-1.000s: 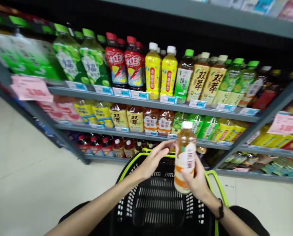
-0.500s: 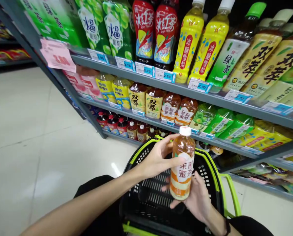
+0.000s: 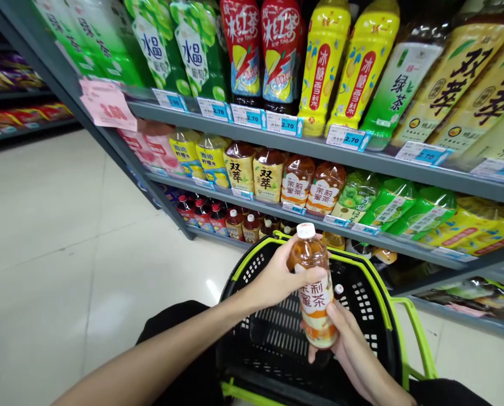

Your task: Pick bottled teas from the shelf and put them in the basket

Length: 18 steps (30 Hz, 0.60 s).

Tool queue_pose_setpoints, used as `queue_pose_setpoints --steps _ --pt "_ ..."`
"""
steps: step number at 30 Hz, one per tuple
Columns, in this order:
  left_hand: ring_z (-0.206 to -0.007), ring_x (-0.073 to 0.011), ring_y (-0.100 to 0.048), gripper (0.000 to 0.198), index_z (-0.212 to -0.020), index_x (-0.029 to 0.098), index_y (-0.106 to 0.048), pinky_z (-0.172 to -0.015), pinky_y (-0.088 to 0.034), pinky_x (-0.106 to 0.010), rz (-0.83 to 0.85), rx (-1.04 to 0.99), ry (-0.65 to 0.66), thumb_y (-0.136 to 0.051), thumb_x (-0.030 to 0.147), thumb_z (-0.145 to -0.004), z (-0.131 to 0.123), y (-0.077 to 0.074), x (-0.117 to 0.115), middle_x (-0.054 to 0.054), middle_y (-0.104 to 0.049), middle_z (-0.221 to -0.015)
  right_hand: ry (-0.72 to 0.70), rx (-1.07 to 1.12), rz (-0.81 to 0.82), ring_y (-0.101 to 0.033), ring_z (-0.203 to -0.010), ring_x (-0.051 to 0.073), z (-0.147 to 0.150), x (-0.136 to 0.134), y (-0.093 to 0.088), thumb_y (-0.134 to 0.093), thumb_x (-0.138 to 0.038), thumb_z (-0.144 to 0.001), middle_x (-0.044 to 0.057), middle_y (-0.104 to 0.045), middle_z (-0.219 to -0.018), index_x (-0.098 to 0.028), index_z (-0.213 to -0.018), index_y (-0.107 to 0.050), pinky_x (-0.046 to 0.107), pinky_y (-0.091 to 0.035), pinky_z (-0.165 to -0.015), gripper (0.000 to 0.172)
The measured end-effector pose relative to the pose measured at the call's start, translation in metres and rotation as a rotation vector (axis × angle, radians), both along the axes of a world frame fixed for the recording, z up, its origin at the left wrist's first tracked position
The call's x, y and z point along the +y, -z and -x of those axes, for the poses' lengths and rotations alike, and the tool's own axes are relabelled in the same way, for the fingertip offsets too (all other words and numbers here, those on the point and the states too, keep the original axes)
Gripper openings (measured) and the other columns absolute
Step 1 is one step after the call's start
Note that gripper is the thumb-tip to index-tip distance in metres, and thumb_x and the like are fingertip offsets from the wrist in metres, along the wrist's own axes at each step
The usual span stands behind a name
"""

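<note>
I hold an amber tea bottle (image 3: 313, 285) with a white cap and an orange-and-white label upright above a black shopping basket (image 3: 362, 293) with lime-green rim and handles. My left hand (image 3: 277, 276) wraps the bottle's upper part from the left, thumb across the front. My right hand (image 3: 349, 347) cups the bottle's base from below and behind, fingers curled round it. The basket's slatted floor shows under the bottle.
Grey store shelves (image 3: 303, 148) run across the back, packed with rows of drink bottles and blue price tags. Same-label tea bottles (image 3: 296, 180) stand on the middle shelf. A pink sign (image 3: 108, 107) hangs at the left. Pale tiled floor (image 3: 66, 242) lies to the left.
The view has dropped and closed in on the shelves. My left hand went from just touching the bottle to gripping its top, and the bottle has come slightly lower over the basket.
</note>
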<state>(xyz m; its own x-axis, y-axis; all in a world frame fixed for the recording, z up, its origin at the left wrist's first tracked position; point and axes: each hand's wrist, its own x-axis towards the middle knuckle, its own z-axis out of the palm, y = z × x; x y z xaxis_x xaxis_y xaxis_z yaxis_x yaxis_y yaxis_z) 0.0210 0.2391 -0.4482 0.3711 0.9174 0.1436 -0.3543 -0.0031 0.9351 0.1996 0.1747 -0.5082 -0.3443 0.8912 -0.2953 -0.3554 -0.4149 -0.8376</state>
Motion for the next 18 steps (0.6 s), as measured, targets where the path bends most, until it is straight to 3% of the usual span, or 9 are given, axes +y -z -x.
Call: queue_pose_setpoints --steps 7,14,18 --pt "-0.099 -0.0227 -0.068 0.081 -0.14 0.018 -0.058 -0.089 -0.052 -0.034 0.06 0.036 -0.065 -0.094 0.042 -0.072 -0.005 0.003 -0.001 -0.011 -0.071 -0.115 -0.067 0.025 0.015 -0.069 -0.084 0.025 -0.003 -0.002 0.013 -0.065 -0.066 -0.093 0.013 -0.07 -0.097 -0.015 -0.118 -0.066 0.029 -0.056 -0.049 0.057" --pt "-0.102 -0.0228 -0.067 0.078 -0.139 0.017 -0.058 -0.092 -0.052 -0.034 0.063 0.102 -0.073 -0.094 0.035 -0.072 -0.005 0.01 -0.001 -0.011 -0.07 -0.117 -0.105 -0.012 -0.003 -0.067 -0.079 0.021 0.0 -0.003 0.02 -0.078 -0.06 -0.085 0.012 -0.071 -0.097 -0.015 -0.117 -0.065 0.024 -0.051 -0.048 0.057" --pt "-0.099 -0.0214 -0.066 0.073 -0.137 0.016 -0.059 -0.092 -0.051 -0.033 0.05 0.116 -0.086 -0.092 0.037 -0.076 -0.006 0.01 0.001 -0.01 -0.069 -0.114 -0.126 -0.072 -0.019 -0.062 -0.068 0.017 0.001 -0.002 0.016 -0.08 -0.066 -0.081 0.011 -0.071 -0.088 -0.013 -0.111 -0.063 0.025 -0.051 -0.048 0.063"
